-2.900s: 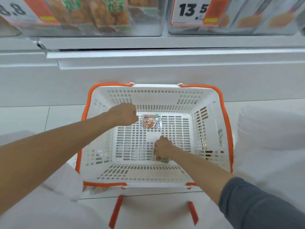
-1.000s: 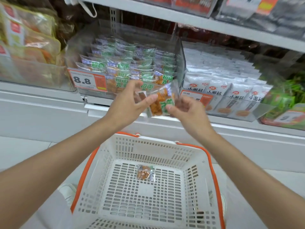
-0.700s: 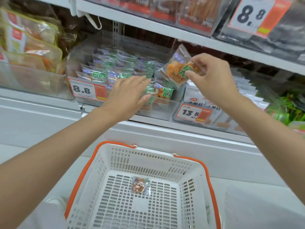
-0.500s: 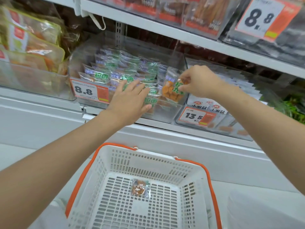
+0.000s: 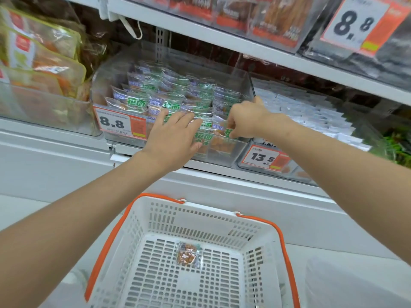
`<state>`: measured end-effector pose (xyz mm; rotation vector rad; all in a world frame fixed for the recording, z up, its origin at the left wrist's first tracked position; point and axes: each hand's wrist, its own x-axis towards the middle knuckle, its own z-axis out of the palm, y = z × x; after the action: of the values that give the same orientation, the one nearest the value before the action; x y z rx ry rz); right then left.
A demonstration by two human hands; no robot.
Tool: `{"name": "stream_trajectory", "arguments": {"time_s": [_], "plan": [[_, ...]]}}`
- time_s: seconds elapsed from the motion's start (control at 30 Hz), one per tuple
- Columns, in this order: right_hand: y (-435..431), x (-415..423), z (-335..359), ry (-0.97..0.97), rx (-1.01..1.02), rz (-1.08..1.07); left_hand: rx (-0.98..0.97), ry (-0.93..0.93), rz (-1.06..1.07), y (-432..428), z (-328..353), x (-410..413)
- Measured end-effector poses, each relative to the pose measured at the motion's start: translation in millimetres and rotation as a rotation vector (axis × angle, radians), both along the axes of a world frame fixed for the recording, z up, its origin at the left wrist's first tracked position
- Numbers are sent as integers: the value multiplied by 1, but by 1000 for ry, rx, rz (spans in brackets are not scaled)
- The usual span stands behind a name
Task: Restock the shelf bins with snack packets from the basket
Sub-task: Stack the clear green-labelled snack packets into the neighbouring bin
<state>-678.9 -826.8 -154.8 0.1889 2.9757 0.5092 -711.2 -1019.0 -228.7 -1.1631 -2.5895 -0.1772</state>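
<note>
Clear bin (image 5: 231,155) rim; packet (image 5: 220,129) in right hand (image 5: 246,121)

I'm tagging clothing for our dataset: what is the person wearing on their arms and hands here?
Nothing that shows. The left hand and right hand are bare, without gloves, rings or a watch. The left forearm and right forearm are uncovered up to the frame's edges; no sleeve, wristband or marking is in view.

Two hands (image 5: 172,135) (image 5: 245,120), one basket (image 5: 206,207)
</note>
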Motion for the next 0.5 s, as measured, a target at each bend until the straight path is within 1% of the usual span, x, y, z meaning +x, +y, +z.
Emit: {"name": "stream_trajectory", "arguments": {"time_s": [0.07,0.17,0.33,0.37,0.43,0.5], "plan": [[0,1,-2,28,-7,33,-9,1,-1,0,-1,-1],[1,0,-3,94,-91,39,-18,0,-3,0,-2,-3],[-1,-2,-4,82,-94,27,-1,-22,-10,-1,-2,-1],[0,-1,-3,115,-112,35,33,-38,-10,-1,-1,-1],[1,7,-1,269,-142,91,176,-58,-18,0,0,1],[-6,25,-5,460,-208,143,337,57,-63,1,0,7]]}}
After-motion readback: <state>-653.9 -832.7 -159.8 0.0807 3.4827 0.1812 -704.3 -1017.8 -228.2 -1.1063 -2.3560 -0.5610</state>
